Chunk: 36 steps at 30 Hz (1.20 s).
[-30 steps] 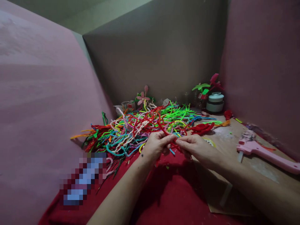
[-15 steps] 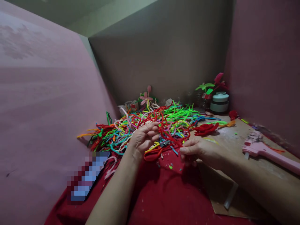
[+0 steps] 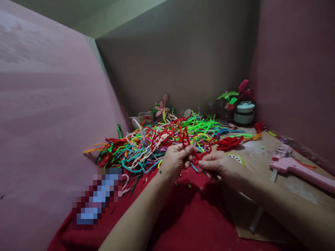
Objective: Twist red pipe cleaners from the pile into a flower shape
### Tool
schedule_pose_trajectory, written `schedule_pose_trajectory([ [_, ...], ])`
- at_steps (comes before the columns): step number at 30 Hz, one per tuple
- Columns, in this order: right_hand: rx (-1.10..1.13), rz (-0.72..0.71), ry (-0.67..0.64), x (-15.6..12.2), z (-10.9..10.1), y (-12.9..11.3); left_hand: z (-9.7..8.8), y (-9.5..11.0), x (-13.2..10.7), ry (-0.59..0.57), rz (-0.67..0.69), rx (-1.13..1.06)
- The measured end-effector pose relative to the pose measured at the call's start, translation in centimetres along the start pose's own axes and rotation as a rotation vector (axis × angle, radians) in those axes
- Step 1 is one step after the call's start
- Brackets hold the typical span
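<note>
Red pipe cleaners (image 3: 197, 154) run between my two hands above the red cloth. My left hand (image 3: 178, 157) pinches them, with their free ends rising past the thumb. Close on its right, my right hand (image 3: 216, 164) grips the lower end between thumb and fingers; the fingertips partly cover it. Just behind both hands lies a big loose heap of coloured pipe cleaners (image 3: 149, 139), in green, red, yellow, pink, white and blue. A bundle of red pipe-cleaner shapes (image 3: 229, 143) rests to the right of the heap.
A pink glue gun (image 3: 295, 169) lies on the board at right, near a clear glue stick (image 3: 257, 219). A yellow-rimmed disc (image 3: 237, 159) sits behind my right hand. Pipe-cleaner flowers (image 3: 162, 108) and a pale jar (image 3: 244, 113) stand at the back. A blurred-out phone (image 3: 98, 198) lies at left.
My left hand has moved right and closed on the red pipe cleaners beside my right hand. The right hand has stayed nearly in place. The view has shifted slightly.
</note>
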State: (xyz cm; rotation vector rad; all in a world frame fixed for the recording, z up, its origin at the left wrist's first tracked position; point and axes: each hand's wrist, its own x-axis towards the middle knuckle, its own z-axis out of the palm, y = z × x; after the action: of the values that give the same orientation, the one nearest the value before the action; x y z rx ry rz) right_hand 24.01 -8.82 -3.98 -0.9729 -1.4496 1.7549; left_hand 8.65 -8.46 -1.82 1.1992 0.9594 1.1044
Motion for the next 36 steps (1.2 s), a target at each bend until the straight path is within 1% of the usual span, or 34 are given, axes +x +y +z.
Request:
schedule_pose_trajectory([
  [3, -0.002, 0.009, -0.001, -0.1, 0.3, -0.1, -0.3, 0.3, 0.3, 0.101, 0.042, -0.037],
  [7, -0.014, 0.01, -0.022, -0.1, 0.4, 0.0, -0.6, 0.8, 0.4, 0.216, 0.162, -0.161],
  [10, -0.021, -0.005, -0.04, -0.1, 0.4, 0.2, -0.7, 1.0, 0.4, 0.248, 0.216, -0.221],
  [14, -0.035, -0.047, -0.05, -0.1, 0.4, 0.2, -1.4, 1.6, 0.7, 0.265, 0.248, -0.314],
  [17, 0.018, -0.066, 0.003, -0.1, 0.1, -0.2, -1.9, 2.0, 1.1, 0.235, 0.277, -0.457],
  [18, 0.05, -0.082, 0.025, -0.1, 0.0, -0.3, -2.0, 2.0, 1.1, 0.209, 0.266, -0.487],
  [19, 0.078, -0.102, 0.049, -0.1, -0.1, -0.4, -1.9, 1.9, 1.1, 0.17, 0.226, -0.488],
  [20, 0.096, -0.121, 0.071, -0.1, -0.1, -0.5, -1.6, 1.7, 0.9, 0.115, 0.157, -0.455],
  [22, 0.097, -0.137, 0.087, -0.2, -0.2, -0.6, -0.9, 1.1, 0.5, -0.025, 0.01, -0.306],
  [23, 0.088, -0.132, 0.081, -0.2, -0.1, -0.5, -0.5, 0.7, 0.3, -0.09, -0.032, -0.222],
  [24, 0.083, -0.124, 0.066, -0.2, -0.1, -0.4, -0.1, 0.3, 0.1, -0.138, -0.035, -0.148],
  [25, 0.097, -0.116, 0.039, -0.2, 0.0, -0.3, 0.2, 0.0, -0.1, -0.151, -0.018, -0.098],
  [27, 0.198, -0.083, -0.031, -0.2, 0.1, -0.1, 0.5, -0.4, -0.2, -0.1, 0.031, -0.066],
  [29, 0.365, -0.008, -0.106, -0.2, 0.0, -0.1, 0.3, -0.4, -0.1, -0.02, 0.031, -0.081],
  [30, 0.448, 0.044, -0.139, -0.3, -0.1, -0.2, 0.2, -0.3, -0.1, 0.003, 0.019, -0.086],
  [33, 0.616, 0.195, -0.228, -0.3, -0.3, -0.4, 0.0, 0.1, 0.0, -0.003, -0.005, -0.075],
  [34, 0.66, 0.222, -0.245, -0.3, -0.4, -0.4, 0.0, 0.2, 0.0, -0.011, -0.003, -0.076],
  [36, 0.731, 0.233, -0.258, -0.3, -0.3, -0.3, 0.0, 0.3, -0.1, -0.022, 0.009, -0.091],
])
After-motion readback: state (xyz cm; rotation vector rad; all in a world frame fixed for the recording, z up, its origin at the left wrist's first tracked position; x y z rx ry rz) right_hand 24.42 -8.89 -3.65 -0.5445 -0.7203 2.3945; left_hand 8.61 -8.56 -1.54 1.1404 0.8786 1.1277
